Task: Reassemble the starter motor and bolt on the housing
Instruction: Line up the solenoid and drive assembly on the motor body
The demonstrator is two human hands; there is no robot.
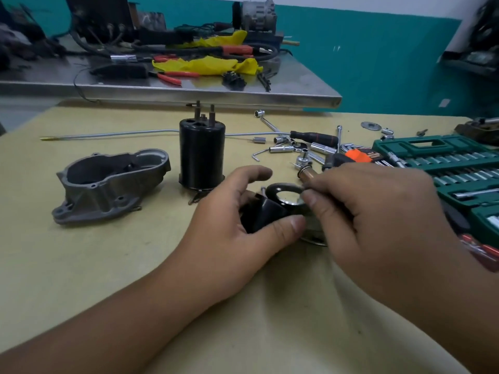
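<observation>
Looking down at the tan wooden tabletop (113, 265), I see the small black motor body with a bright metal ring at its open end (266, 211) lying on its side near the middle, between my two hands. Its dark casing is glossy, and the ring mouth (286, 194) faces up and away from me, showing a pale, shiny inside. A copper-coloured shaft with a dark ring at its tip (306, 174) sticks out just behind the ring, beside my right fingers.

My left hand (237, 228) wraps the black body, thumb pressed along its near side and the index finger arched over the far side. My right hand (378, 211) is curled, fingertips pinched at the rim of the ring; whatever small part they may hold is hidden, so I cannot tell.

Further back, the tall black cylindrical casing with studs on top (202, 155) stands upright, well apart from my hands. To its left the grey cast aluminium housing (108, 184) lies open side up.

On the right, the green socket set case (445, 163) sits open, with loose chrome sockets (297, 147) and a black-handled driver (316, 137) scattered between it and the cylinder. A steel bench (189, 90) cluttered with yellow rags (208, 64) stands behind.
</observation>
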